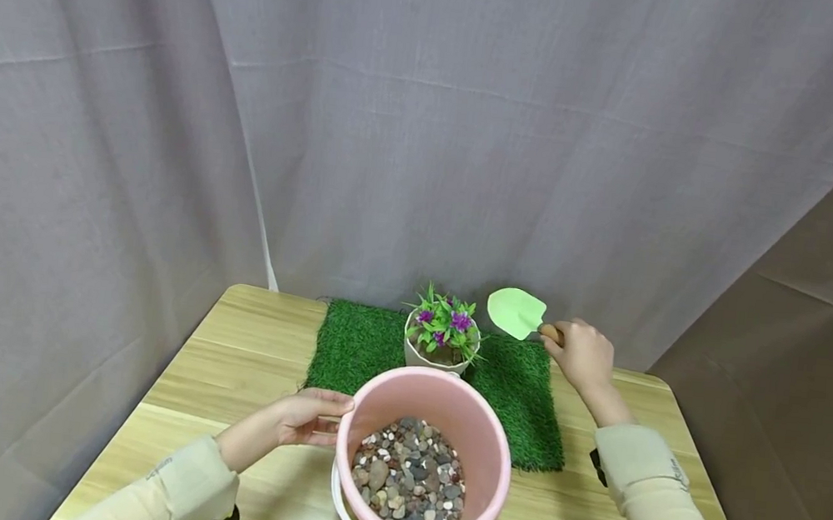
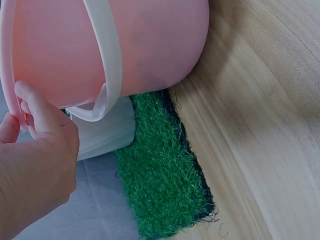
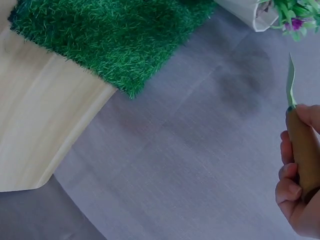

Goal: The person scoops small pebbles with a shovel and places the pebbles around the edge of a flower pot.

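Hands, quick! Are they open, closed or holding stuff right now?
Left hand: pinching the pink bucket's rim.
Right hand: closed, holding the green trowel.

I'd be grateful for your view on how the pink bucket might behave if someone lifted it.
The pink bucket is probably heavy for its size, since stones cover its bottom. With that load low, it seems unlikely to tip easily. The white handle, lowered along its side, may swing.
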`<state>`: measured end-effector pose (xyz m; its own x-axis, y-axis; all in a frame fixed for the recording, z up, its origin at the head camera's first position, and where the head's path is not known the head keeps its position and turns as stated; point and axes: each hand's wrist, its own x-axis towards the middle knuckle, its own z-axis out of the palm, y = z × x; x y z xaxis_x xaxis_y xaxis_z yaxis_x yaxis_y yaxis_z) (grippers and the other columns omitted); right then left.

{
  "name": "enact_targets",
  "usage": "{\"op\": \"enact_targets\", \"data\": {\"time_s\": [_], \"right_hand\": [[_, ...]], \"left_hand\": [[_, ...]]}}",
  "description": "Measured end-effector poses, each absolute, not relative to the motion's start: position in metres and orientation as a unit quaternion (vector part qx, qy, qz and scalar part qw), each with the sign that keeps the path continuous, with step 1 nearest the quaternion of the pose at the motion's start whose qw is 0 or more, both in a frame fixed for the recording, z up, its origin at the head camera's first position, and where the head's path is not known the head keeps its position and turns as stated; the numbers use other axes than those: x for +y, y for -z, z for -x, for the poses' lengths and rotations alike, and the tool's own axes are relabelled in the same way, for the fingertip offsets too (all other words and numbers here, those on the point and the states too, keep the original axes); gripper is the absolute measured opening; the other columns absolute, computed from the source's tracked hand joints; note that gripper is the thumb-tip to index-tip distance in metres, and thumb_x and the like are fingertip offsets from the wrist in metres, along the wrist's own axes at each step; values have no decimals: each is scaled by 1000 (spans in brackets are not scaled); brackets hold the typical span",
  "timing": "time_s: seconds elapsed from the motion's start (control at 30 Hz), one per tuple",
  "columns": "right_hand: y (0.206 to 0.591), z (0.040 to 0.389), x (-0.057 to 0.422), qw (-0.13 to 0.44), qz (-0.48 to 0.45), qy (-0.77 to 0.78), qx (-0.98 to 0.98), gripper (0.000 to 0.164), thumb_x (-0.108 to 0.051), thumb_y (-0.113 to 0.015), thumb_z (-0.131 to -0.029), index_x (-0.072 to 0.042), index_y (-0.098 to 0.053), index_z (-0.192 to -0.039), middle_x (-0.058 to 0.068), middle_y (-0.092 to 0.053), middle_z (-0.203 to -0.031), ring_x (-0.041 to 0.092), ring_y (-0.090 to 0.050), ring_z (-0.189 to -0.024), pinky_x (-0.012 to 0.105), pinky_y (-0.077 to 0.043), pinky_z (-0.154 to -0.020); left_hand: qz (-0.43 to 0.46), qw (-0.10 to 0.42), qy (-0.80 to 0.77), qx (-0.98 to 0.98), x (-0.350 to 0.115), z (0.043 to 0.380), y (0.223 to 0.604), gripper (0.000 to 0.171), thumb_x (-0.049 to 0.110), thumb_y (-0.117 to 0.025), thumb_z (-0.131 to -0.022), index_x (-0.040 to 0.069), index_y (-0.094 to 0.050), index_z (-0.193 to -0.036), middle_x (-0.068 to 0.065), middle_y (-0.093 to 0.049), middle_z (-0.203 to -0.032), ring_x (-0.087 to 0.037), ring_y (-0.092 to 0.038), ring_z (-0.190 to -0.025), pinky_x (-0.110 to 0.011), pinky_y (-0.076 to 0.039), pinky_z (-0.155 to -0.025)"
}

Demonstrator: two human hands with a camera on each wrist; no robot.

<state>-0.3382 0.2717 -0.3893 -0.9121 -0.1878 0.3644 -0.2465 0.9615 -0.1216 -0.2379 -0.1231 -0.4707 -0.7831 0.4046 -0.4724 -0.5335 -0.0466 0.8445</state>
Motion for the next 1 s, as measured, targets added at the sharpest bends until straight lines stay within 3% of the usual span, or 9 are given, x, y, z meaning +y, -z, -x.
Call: {"op": "enact_targets", "data": {"time_s": [0.23, 0.33, 0.57, 0.77, 1.0], "right_hand": [[384, 326, 276, 155, -131, -141, -969, 30, -22, -67, -87, 4, -70, -101, 26, -68, -96, 42, -65, -81, 55, -56, -66], [381, 320, 276, 154, -138, -167, -964, 32, -22, -67, -86, 6, -69, -103, 27, -68, -98, 43, -65, -84, 57, -55, -71], [367, 297, 270, 144, -159, -203, -955, 33, -20, -71, -83, 7, -69, -102, 25, -69, -92, 33, -65, -72, 43, -55, -60], [361, 278, 260, 102, -196, -213, -952, 33, -20, -72, -82, 6, -69, -102, 17, -69, -87, 15, -58, -65, 26, -50, -55], [370, 264, 245, 74, -252, -207, -942, 19, -19, -74, -79, -6, -73, -92, -5, -58, -66, 2, -42, -56, 16, -42, -49]], "left_hand": [[55, 325, -721, 609, -122, 238, 470, 26, 15, -60, -91, 3, -59, -114, 0, -66, -83, -8, -62, -74, -20, -61, -72], [54, 326, -722, 608, -121, 238, 468, 27, 15, -60, -91, 2, -58, -115, 1, -66, -82, -8, -63, -74, -21, -61, -73], [50, 325, -724, 606, -121, 237, 465, 21, 14, -58, -92, 5, -61, -110, 2, -65, -80, -7, -62, -74, -19, -60, -72], [46, 332, -732, 593, -122, 237, 465, 15, 16, -58, -93, 9, -63, -105, 2, -66, -82, -8, -62, -77, -17, -59, -72], [43, 335, -731, 593, -122, 237, 466, 20, 17, -59, -92, 6, -62, -109, 2, -66, -83, -8, -62, -78, -17, -59, -72]]}}
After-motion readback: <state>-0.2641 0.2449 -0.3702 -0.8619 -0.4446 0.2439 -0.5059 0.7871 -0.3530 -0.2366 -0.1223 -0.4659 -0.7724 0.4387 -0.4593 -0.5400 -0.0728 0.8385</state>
